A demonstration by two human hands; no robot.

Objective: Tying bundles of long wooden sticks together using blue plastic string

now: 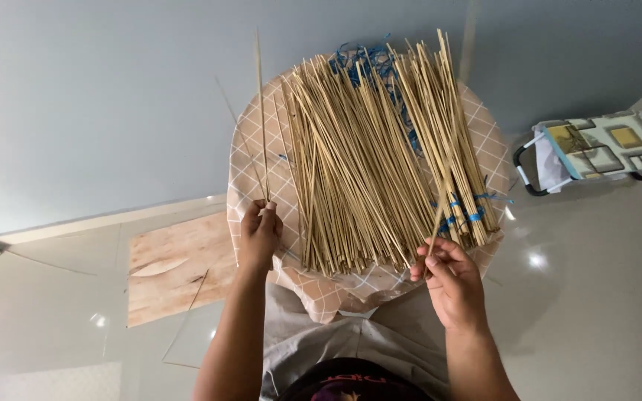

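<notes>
A large pile of thin pale bamboo sticks (369,156) lies on a round stool covered with a beige checked cloth (250,160). My left hand (259,234) is closed around a couple of long sticks (260,111) that stand up along the stool's left side. At the pile's near right end, my right hand (447,278) pinches a single stick (440,208) between its fingertips. Blue string (461,215) ties some of the sticks on the right, and more blue string (362,63) shows at the pile's far end.
A wooden board (176,267) lies on the glossy tiled floor to the left of the stool. A patterned bag with a dark frame (596,148) stands at the right by the grey wall. A loose thin stick (183,319) lies on the floor near the board.
</notes>
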